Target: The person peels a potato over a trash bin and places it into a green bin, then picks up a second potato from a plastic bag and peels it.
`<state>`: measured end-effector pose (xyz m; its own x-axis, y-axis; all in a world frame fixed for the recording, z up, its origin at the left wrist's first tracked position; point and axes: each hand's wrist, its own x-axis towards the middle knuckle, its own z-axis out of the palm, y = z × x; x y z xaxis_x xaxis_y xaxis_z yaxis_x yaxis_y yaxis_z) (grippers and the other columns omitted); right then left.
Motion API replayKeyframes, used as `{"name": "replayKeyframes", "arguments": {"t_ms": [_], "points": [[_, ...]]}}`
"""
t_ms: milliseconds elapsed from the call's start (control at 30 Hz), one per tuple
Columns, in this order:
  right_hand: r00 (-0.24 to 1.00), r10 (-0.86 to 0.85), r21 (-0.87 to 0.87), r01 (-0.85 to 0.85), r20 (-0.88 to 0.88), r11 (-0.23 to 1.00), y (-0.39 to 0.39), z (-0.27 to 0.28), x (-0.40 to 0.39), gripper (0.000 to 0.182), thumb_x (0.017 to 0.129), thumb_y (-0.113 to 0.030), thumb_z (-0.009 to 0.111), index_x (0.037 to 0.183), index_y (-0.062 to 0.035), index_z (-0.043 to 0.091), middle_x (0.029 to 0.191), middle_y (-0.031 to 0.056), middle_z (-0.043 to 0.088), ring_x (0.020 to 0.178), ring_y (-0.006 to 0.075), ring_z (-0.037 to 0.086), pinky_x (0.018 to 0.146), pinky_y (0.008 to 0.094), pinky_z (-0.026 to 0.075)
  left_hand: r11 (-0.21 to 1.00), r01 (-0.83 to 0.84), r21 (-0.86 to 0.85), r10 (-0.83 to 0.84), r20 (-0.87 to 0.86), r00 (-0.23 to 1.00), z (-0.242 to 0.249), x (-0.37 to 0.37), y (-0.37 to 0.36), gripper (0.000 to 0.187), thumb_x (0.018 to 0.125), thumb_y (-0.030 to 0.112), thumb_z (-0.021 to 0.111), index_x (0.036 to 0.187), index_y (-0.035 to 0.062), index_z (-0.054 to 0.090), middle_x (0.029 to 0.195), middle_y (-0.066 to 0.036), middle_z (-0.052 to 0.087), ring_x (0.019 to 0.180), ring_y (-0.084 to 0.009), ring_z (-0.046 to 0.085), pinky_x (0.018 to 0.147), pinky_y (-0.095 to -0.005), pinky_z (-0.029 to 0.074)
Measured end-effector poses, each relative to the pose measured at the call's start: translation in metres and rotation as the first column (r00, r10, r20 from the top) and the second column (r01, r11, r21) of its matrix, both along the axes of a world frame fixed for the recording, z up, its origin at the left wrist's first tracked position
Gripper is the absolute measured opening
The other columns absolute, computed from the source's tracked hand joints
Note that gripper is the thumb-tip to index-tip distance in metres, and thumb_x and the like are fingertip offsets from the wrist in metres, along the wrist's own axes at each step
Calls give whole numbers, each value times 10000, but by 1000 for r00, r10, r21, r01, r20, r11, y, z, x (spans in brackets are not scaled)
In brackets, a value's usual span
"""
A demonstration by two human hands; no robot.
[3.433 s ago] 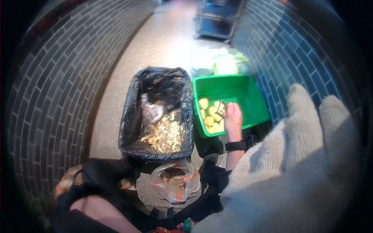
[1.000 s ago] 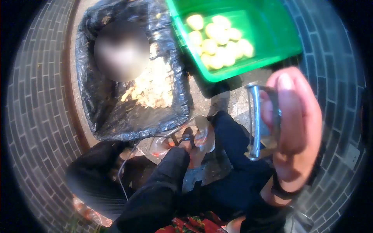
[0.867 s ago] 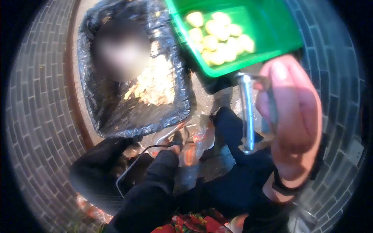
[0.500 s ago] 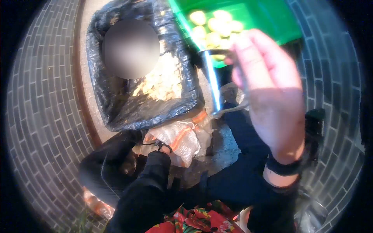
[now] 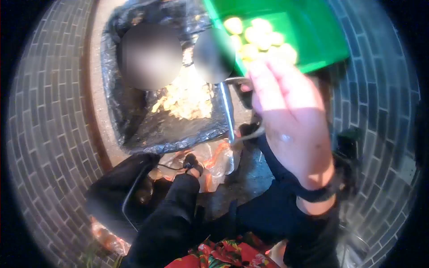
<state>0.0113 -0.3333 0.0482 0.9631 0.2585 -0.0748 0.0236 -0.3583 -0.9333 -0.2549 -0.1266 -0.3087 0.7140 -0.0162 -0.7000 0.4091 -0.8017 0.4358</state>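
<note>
My right hand point(image 5: 286, 85) is raised in front of the green tray point(image 5: 313, 27), its fingers closed on a metal peeler point(image 5: 231, 111). The peeler's bright, straight edge points downward beside the black-lined bin. Behind the fingertips, several pale peeled potatoes point(image 5: 259, 33) lie in the tray. At the end of a dark sleeve, a small patch of my left hand point(image 5: 195, 172) shows low over a translucent orange-striped sack point(image 5: 216, 154). A small black object point(image 5: 191, 161) adjoins that hand; its fingers are hidden.
A bin lined with black plastic point(image 5: 178, 136) stands ahead on the left, with a heap of pale peelings point(image 5: 190, 96) inside. Grey brick paving point(image 5: 53, 125) lies on both sides. My dark-clad legs flank the sack. Two blurred discs cover part of the bin.
My right hand and the peeler have moved left and slightly down, closer to the bin's edge. The left arm has barely shifted.
</note>
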Motion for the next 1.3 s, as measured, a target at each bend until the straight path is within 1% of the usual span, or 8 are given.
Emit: {"name": "replayKeyframes", "arguments": {"t_ms": [200,267,400,533,700,867,1100,1300], "points": [[922,10,10,-16,386,1000,2,-18,4,267,1030,-212,500,936,8,619,754,74,624,680,166,588,627,308,457,976,18,-215,26,199,980,91,8,15,735,616,201,865,1258,93,522,1190,-122,596,1127,-265,578,961,-374,495],[968,-6,47,-6,250,999,3,-10,1,328,953,-286,579,857,28,570,764,222,621,764,426,620,678,492,481,965,28,-261,37,241,970,119,8,20,751,606,197,875,1258,92,519,1192,-121,592,1130,-263,575,962,-372,495],[992,113,0,-113,-51,994,2,7,-10,558,840,-534,695,917,15,632,895,214,695,861,377,677,774,457,522,953,22,-304,78,313,947,174,6,28,782,586,188,896,1259,89,511,1195,-120,585,1137,-260,569,964,-368,494],[865,424,-201,-380,268,903,14,-35,-45,489,770,-430,758,935,19,651,943,204,691,920,352,676,807,451,541,933,-176,-312,259,247,934,243,13,36,826,555,102,902,1256,78,466,1168,-93,572,1116,-217,552,970,-344,489],[738,647,-498,-641,-191,584,18,-115,-109,472,735,-340,788,988,2,582,966,191,673,904,347,670,767,438,547,986,-105,-131,156,479,864,350,35,64,859,485,203,925,1234,91,519,1161,-101,605,1082,-252,603,964,-364,497],[887,454,-765,-350,-85,541,37,-174,-161,593,708,-415,828,1058,-17,561,982,161,632,893,336,663,784,433,535,976,-134,-173,219,761,611,401,87,109,875,518,201,919,1283,93,508,1196,-135,601,1127,-294,593,1001,-399,491],[934,357,-914,-148,-4,377,77,-267,-193,376,785,-247,731,1064,-40,588,997,134,657,905,288,672,830,422,520,966,-129,-225,255,914,314,365,177,191,951,534,197,967,1321,49,453,1210,-107,566,1094,-220,589,961,-359,516],[731,560,-732,-615,-391,293,74,-199,-195,206,789,-193,676,979,-118,652,817,158,696,803,359,698,690,479,550,941,-206,-267,314,918,244,360,176,214,962,525,286,975,1306,26,477,1194,-137,600,1119,-235,600,969,-364,517]]}}
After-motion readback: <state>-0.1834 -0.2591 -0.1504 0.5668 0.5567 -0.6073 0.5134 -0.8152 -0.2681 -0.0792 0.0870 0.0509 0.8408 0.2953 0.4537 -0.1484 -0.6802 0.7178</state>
